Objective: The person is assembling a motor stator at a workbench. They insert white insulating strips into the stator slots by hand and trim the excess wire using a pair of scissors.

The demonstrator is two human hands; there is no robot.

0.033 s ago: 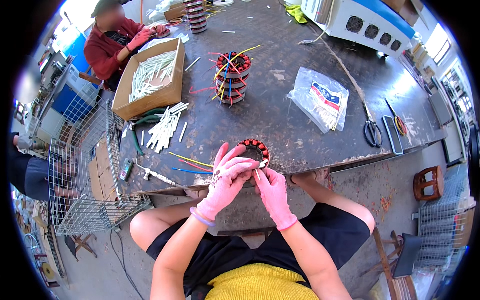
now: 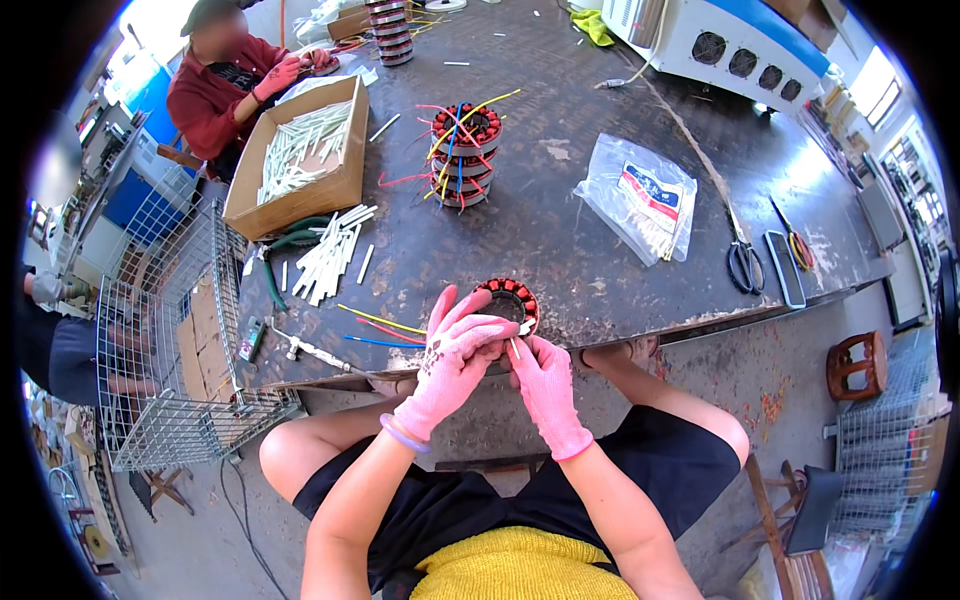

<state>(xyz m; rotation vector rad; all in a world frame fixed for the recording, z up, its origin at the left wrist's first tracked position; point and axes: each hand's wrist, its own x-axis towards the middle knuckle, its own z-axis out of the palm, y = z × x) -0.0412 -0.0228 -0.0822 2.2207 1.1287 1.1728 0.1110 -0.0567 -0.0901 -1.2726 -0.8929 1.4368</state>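
At the table's near edge lies a ring-shaped motor stator [image 2: 517,291] with red windings. Yellow, red and blue lead wires [image 2: 385,340] stretch out to its left. My left hand [image 2: 452,352], in a pink glove, covers the stator's near left side. Its thumb and forefinger close together by a small white piece at the ring, the other fingers raised; what they pinch is hidden. My right hand [image 2: 548,388], also gloved in pink, pinches a thin white sleeve [image 2: 516,349] just below the ring. Fingertips of both hands nearly meet there.
Loose white sleeves [image 2: 332,256] lie left, by green-handled pliers [image 2: 272,275] and a cardboard box [image 2: 350,165] of more. Stacked stators [image 2: 463,165] stand ahead. A plastic bag [image 2: 640,200], scissors [image 2: 745,268] and a phone [image 2: 786,270] lie right. A co-worker [image 2: 215,95] sits far left.
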